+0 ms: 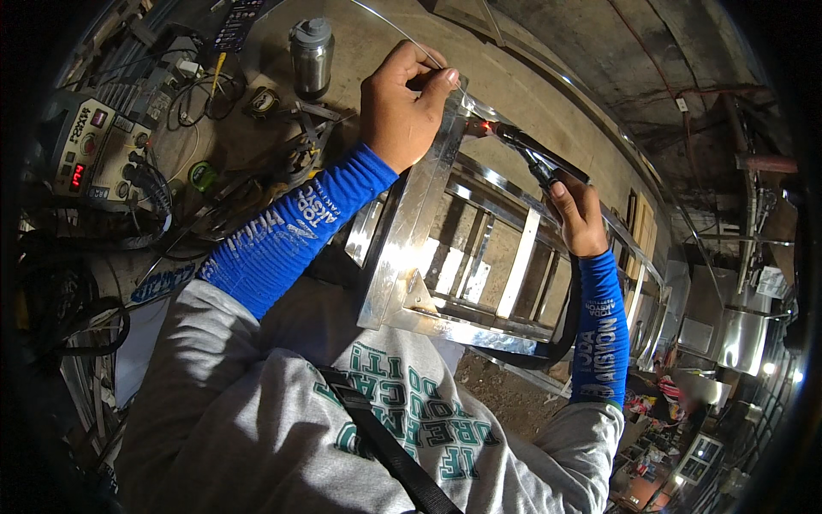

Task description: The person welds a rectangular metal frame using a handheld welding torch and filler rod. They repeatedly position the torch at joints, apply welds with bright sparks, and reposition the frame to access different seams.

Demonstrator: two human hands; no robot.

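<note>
My left hand (409, 107) pinches a thin metal filler rod (390, 27), whose long end bends up and away to the left. In my right hand (579, 214) is a black TIG welding torch (541, 163), its head turned toward a joint at the far corner of a shiny metal frame (411, 210). That joint glows red-orange beside the torch tip. The frame is built of square tubes, with several crossbars and a triangular gusset (419, 295) at its near corner. My left wrist is just above the frame's left tube. A thick dark cable (569, 317) hangs below my right hand.
At the left stands a welding machine (90, 154) with a red lit display and plugged-in cables. A steel tumbler (311, 58), tape measures (262, 101) and scattered tools lie on the floor nearby. Long metal tubes and wood pieces (640, 224) lie to the right.
</note>
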